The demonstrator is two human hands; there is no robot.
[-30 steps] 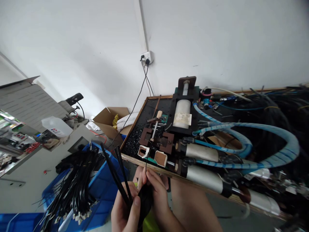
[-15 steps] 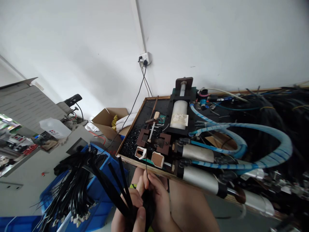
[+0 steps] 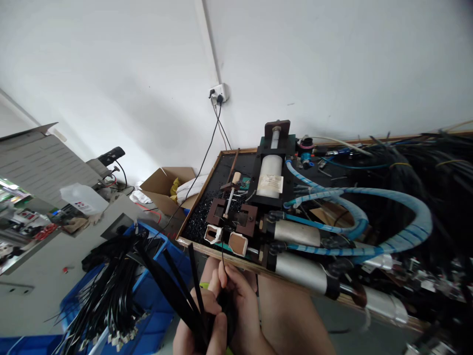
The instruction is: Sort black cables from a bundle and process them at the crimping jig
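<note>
Near the bottom centre, my left hand [image 3: 201,325] is closed round a bundle of black cables [image 3: 170,291] whose flat strands stick up to the left. Close beside it, my right hand [image 3: 242,301] pinches a thin black wire [image 3: 222,256] that runs up to the machine's jaws. The machine has brown metal blocks [image 3: 247,219], a padded block with white edging [image 3: 238,243] and silver cylinders [image 3: 301,271]. Where the wire ends between the jaws is too small to tell.
A blue crate [image 3: 155,315] heaped with black cables [image 3: 114,291] stands at the left. Behind it is a cardboard box [image 3: 160,185]. Blue hoses [image 3: 402,197] loop over the wood-edged bench [image 3: 207,254], and black cables [image 3: 428,172] lie at the right.
The view has shifted slightly, so the machine and bench appear a little further left. The black strands in my left hand have tilted slightly; both hands keep their hold.
</note>
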